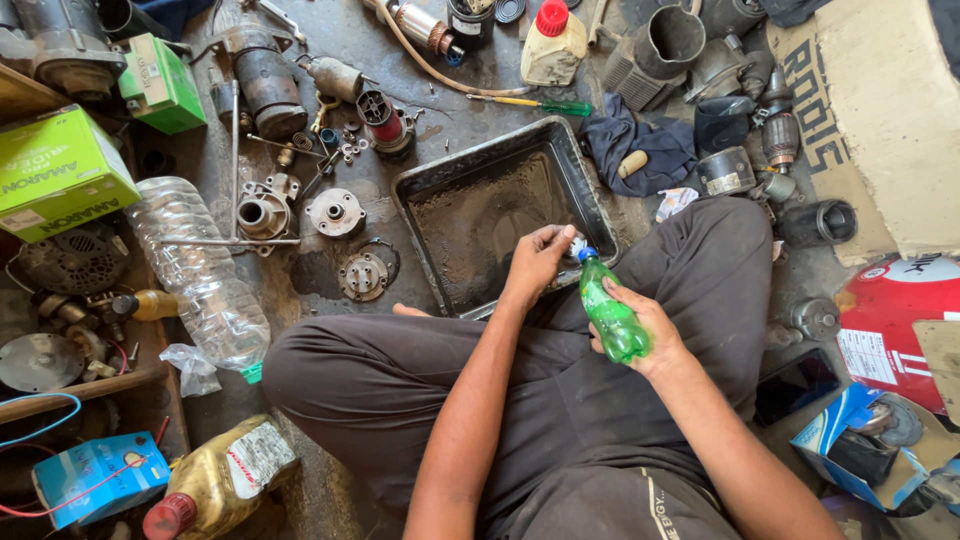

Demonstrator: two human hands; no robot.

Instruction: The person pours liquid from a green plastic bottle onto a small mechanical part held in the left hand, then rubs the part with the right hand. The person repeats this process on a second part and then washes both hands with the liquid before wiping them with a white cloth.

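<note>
We sit cross-legged on a grimy concrete workshop floor crowded with dismantled motor parts, green cardboard boxes, a crushed clear plastic water bottle and a yellowish oil jug with a red cap. Just ahead of our knees lies a shallow black rectangular metal tray, its floor coated with dark oily sludge.

Our right hand is wrapped around the body of a small green translucent plastic bottle with a blue neck ring, tilting its neck toward the tray's near corner. Our left hand is pinched shut at the bottle's mouth, fingertips closed on something small and pale; we cannot tell whether it is the cap or a scrap of cloth.

The main hazard, as we judge it, is a spill: the bottle leans over our dark trousers more than over the tray, so liquid leaving the mouth could run onto the lap instead of the sludge. Greasy fingers may also slip on the smooth plastic, dropping the bottle into the tray and splashing oil. The black phone-like slab by our right knee sits close enough to catch a splash, and the tray's rim, touching our shin, could tip if we shift.
</note>
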